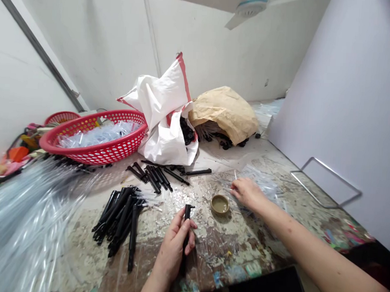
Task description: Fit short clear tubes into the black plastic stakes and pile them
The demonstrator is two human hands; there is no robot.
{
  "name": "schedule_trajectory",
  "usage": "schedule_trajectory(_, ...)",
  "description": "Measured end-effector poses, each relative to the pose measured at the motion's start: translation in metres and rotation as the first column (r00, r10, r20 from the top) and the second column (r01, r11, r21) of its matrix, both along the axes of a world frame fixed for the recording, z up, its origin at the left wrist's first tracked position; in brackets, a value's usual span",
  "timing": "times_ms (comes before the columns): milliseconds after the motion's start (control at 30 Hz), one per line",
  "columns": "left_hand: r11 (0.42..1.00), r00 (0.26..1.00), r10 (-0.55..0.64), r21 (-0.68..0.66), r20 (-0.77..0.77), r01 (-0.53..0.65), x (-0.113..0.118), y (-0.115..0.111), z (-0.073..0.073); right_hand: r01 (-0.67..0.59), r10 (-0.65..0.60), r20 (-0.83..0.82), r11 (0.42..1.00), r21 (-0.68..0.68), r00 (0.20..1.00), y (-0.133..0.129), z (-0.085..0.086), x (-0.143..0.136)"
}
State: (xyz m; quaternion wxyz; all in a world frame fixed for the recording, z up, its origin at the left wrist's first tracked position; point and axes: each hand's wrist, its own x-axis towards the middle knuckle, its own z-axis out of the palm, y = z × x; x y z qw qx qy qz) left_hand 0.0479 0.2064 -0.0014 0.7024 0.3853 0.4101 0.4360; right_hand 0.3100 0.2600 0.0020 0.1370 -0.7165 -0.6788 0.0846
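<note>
My left hand (178,241) is wrapped round a black plastic tube (187,213) with a small side spout at its top, held nearly upright over the front of the table. Out to the right, my right hand (245,191) has its fingers pinched together at the edge of a heap of clear plastic pieces (261,180). Whatever lies between those fingertips is too small to make out. Between my hands stands a small round dish (220,204) with liquid in it. A pile of similar black tubes (121,218) lies to the left, and several more black tubes (157,178) lie behind it.
A red basket (93,156) of clear plastic pieces stands at the back left. Beside it are a white sack (169,140) and a tan sack (226,110) with black parts showing. Long clear tubing (30,224) covers the left side. A metal wire frame (327,183) stands at the right panel.
</note>
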Motion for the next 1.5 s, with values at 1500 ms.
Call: schedule_trajectory(1500,0.999,0.986,0.040,0.022,0.163,-0.045,-0.008,-0.005,-0.003,-0.080,0.125,-0.643,0.992,0.099,0.756,-0.048,0.041,-0.105)
